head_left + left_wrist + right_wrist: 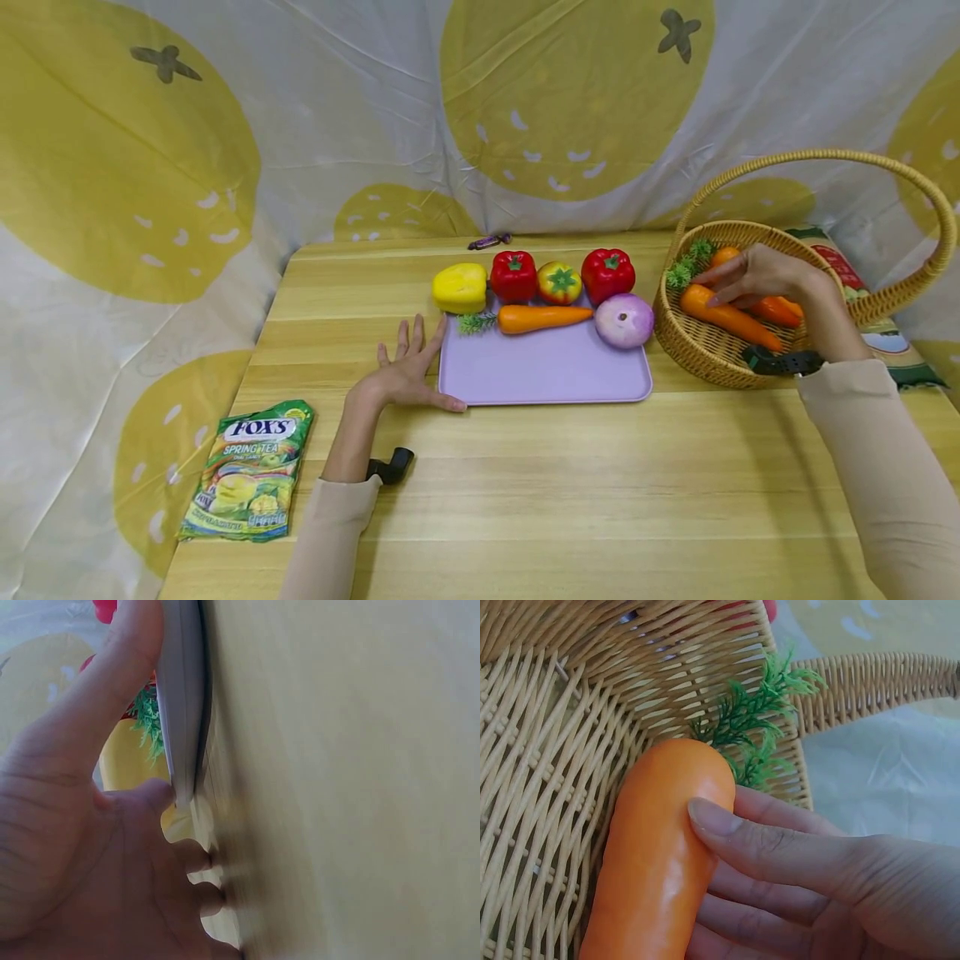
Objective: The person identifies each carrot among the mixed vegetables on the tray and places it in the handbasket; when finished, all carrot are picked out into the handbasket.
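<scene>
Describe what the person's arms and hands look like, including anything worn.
Both arms wear plain beige sleeves; black wrist gear sits just beyond each. The left hand and right hand are bare: no gloves, no rings visible.

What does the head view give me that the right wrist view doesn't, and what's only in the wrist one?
Only the head view: the left grip, spread at the left end of the tray, plus the yellow pepper and the FOX'S bag.

Only the right wrist view: the inner sides of the fingers, which pass behind the carrot there.

Both: the right grip holding that carrot, its green leaves, the basket with its handle, and the cloth behind.
</scene>
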`<action>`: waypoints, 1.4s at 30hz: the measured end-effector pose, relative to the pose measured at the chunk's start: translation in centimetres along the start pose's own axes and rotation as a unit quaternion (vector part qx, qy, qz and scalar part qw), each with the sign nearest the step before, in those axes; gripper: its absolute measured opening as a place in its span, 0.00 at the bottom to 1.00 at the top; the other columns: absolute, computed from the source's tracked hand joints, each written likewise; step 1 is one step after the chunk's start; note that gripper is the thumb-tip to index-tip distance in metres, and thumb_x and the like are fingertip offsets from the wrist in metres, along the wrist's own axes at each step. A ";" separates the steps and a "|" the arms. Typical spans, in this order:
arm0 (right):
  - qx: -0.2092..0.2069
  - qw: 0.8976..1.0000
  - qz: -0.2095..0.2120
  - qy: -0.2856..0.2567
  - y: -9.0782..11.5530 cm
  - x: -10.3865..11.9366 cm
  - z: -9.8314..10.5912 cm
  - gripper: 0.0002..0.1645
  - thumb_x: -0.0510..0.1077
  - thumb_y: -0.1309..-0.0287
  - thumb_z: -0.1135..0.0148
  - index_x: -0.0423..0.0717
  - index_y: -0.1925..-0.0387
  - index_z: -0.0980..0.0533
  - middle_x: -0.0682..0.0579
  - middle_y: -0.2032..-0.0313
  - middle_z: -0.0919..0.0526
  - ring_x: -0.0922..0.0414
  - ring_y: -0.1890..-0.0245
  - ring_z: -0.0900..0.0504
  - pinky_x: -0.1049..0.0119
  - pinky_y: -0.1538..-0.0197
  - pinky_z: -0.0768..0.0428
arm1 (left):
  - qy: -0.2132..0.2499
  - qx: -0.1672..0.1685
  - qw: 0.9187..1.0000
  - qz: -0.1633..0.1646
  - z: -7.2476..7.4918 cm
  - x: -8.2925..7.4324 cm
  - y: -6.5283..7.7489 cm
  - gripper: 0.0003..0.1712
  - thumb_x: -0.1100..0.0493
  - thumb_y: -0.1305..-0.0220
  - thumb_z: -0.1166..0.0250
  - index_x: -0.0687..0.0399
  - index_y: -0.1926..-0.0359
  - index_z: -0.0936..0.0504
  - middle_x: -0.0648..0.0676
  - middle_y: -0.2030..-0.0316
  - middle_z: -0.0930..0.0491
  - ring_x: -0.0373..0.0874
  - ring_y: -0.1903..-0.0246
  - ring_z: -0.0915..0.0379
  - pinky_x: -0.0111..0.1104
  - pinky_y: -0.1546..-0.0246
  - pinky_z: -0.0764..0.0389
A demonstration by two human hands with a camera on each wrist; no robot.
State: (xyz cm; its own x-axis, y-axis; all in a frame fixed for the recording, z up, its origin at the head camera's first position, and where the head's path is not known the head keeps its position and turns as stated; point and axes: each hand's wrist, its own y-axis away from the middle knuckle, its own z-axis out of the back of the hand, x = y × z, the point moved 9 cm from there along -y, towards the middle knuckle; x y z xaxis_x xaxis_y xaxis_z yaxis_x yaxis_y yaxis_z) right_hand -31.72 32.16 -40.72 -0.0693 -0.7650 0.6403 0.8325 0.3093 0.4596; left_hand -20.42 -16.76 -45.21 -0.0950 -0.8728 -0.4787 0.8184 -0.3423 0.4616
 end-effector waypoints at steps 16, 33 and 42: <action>0.012 1.000 0.011 0.009 0.2 0.1 -0.2 0.28 0.41 0.38 0.26 0.38 0.38 0.20 0.47 0.55 0.09 0.61 0.66 0.12 0.64 0.60 0.11 | -0.003 0.000 1.000 0.000 0.0 0.1 -0.2 0.84 0.29 0.53 0.21 0.40 0.17 0.76 0.65 0.21 0.88 0.64 0.22 0.96 0.75 0.31 0.80; -0.036 0.990 0.068 0.120 4.3 4.0 0.9 0.28 0.57 0.26 0.40 0.55 0.30 0.24 0.47 0.32 0.21 0.63 0.36 0.24 0.85 0.51 0.29 | -0.006 -0.003 1.000 -0.001 0.0 0.2 -0.2 0.84 0.29 0.53 0.21 0.39 0.17 0.76 0.65 0.21 0.88 0.64 0.22 0.95 0.75 0.31 0.80; -0.047 0.993 0.077 0.076 6.9 6.9 0.4 0.30 0.59 0.23 0.47 0.56 0.27 0.29 0.48 0.28 0.26 0.80 0.42 0.28 0.88 0.51 0.31 | -0.005 -0.002 1.000 0.000 -0.1 0.2 -0.3 0.84 0.29 0.53 0.21 0.39 0.17 0.76 0.64 0.21 0.89 0.64 0.22 0.96 0.75 0.31 0.80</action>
State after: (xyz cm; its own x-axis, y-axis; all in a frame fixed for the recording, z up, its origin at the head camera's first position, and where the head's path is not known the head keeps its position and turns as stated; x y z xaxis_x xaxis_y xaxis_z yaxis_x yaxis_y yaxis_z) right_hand -26.65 29.20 -32.88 0.1402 -0.7919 0.5943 0.8753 0.3797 0.2994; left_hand -20.64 -16.82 -45.53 -0.1006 -0.8759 -0.4720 0.8207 -0.3412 0.4583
